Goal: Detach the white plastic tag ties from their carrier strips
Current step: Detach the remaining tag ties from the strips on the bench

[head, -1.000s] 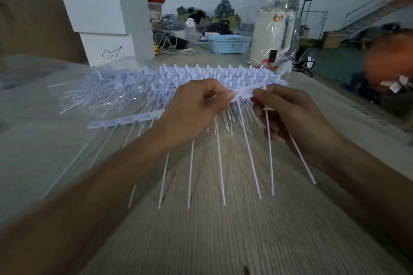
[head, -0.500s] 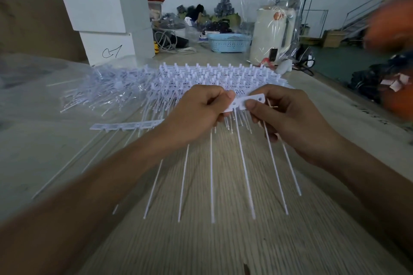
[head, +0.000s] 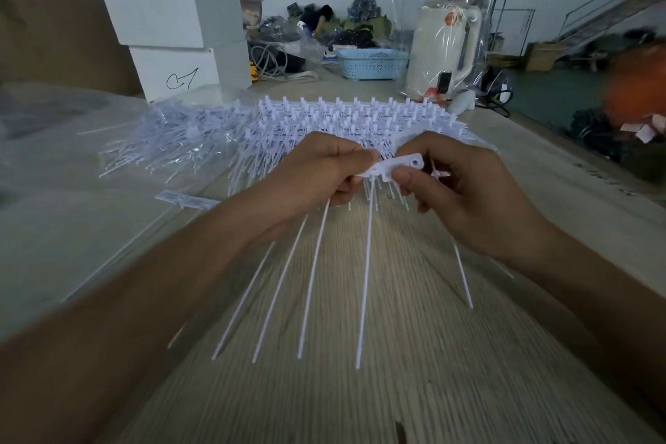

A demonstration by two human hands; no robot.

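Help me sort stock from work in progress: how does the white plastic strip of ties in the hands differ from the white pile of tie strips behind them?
The white plastic strip of ties is single and lifted, pinched by the left hand and right hand; the white pile of tie strips holds many, lying untouched on the table. The held strip's tails hang towards the camera. Both are white plastic.

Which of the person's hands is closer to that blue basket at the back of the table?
The right hand. The blue basket sits far behind both hands, roughly above the gap between them but slightly toward the right one; the left hand is a bit farther off to its left.
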